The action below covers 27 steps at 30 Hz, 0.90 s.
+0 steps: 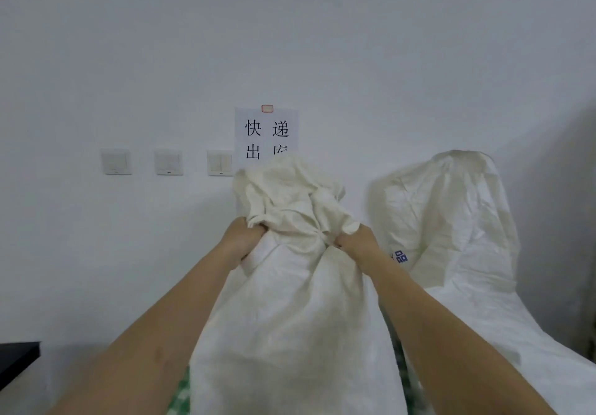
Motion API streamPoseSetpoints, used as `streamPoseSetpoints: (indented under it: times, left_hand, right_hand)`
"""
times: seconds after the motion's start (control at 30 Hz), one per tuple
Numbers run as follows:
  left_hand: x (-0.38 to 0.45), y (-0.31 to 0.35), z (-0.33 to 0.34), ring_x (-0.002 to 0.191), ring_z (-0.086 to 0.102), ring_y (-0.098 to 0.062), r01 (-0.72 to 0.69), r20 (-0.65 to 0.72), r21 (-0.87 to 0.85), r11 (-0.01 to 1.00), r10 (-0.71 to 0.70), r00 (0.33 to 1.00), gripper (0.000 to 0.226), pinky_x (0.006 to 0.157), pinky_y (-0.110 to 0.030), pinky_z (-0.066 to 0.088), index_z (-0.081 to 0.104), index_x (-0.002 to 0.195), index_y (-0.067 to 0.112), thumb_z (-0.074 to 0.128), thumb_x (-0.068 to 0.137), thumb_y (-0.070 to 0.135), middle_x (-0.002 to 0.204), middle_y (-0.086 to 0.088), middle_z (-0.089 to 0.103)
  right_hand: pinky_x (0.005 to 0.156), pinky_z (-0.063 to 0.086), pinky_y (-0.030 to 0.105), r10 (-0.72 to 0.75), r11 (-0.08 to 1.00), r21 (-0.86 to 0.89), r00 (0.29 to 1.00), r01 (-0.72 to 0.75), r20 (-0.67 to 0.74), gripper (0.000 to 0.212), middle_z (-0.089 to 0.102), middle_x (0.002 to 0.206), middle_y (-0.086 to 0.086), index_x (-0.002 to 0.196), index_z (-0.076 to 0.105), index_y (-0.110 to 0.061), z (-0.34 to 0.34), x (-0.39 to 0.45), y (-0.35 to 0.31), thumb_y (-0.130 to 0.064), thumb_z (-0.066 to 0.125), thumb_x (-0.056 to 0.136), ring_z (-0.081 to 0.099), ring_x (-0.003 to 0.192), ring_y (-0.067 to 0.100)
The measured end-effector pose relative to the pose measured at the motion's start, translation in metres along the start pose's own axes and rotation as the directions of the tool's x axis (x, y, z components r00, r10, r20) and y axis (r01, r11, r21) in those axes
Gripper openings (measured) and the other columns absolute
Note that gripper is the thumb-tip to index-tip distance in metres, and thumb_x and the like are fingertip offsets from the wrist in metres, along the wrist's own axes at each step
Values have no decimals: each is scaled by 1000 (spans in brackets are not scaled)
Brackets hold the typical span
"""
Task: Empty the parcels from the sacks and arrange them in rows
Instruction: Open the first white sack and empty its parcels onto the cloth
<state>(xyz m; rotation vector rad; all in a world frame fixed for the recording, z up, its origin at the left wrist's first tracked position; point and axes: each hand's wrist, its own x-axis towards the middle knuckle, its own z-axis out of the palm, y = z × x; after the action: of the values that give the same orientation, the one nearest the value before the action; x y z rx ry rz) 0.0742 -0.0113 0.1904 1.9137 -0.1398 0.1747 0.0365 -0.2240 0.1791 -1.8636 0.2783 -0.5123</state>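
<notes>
Two white sacks here. The near sack stands just below the paper sign on the wall, its bunched neck gripped by both hands: left hand and right hand, fingers curled tight into the cloth. The second sack slumps right of the sign. Three light switches sit left of the sign. Can't see any parcels.
</notes>
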Motion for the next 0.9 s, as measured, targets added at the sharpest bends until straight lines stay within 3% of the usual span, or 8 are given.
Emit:
streamPoseSetpoints:
  times: [0.07,0.17,0.33,0.43,0.5,0.63,0.8,0.9]
  left_hand:
    - [1,0,2,89,52,-25,-8,-34,-32,999,6,999,28,71,-30,40,51,110,8,53,94,31,102,-10,55]
    - [5,8,-6,90,55,-25,-82,-103,-108,991,71,992,28,75,-32,43,54,105,7,54,93,33,96,-6,58]
    - [8,13,-13,90,48,-23,-96,-163,-13,995,93,982,31,76,-30,37,49,114,2,53,94,26,103,-10,50]
    - [11,16,-18,96,52,-28,-45,-185,-21,999,40,982,34,80,-34,39,48,117,1,49,94,27,108,-13,54]
    - [13,13,-23,108,53,-32,1,-182,-42,999,-8,983,40,86,-37,41,45,123,1,48,93,28,116,-15,54]
    - [14,4,-25,103,51,-30,4,-189,-23,1000,-8,982,39,82,-36,39,42,122,3,47,94,30,107,-9,49]
    - [14,-2,-24,92,53,-28,-28,-196,66,997,40,980,32,77,-35,40,50,101,5,51,92,36,97,-9,54]
    - [16,-7,-26,92,55,-29,-18,-162,117,993,37,986,35,74,-34,40,53,98,5,54,89,39,96,-10,57]
  right_hand:
    - [78,52,33,-60,998,-37,998,59,-34,29,65,105,7,111,57,-8,3,0,-8,-15,66,85,62,92,25]
    - [77,55,36,-150,976,145,984,162,-93,23,67,97,3,107,59,-13,3,-7,-24,-10,61,85,65,87,24]
    - [82,51,31,-30,999,12,999,30,30,32,64,111,13,115,56,-4,0,-7,-6,-7,59,83,60,95,25]
    - [75,52,30,-115,987,113,993,111,27,25,69,95,1,109,62,-13,-6,-10,-29,-17,64,85,64,91,20]
    - [86,53,35,-103,985,148,993,94,57,22,70,85,-6,102,65,-18,-8,-11,-36,-32,67,85,65,93,20]
    - [97,50,43,-33,991,134,996,21,85,49,69,103,1,114,64,-18,-14,-6,-23,-53,66,80,64,101,24]
    - [94,51,43,22,995,91,998,-28,65,69,59,118,4,125,52,-17,-22,-6,-6,-56,70,71,61,104,24]
    - [91,52,42,64,998,-19,997,-63,47,84,62,116,5,129,47,-13,-25,-3,5,-57,75,64,62,102,24]
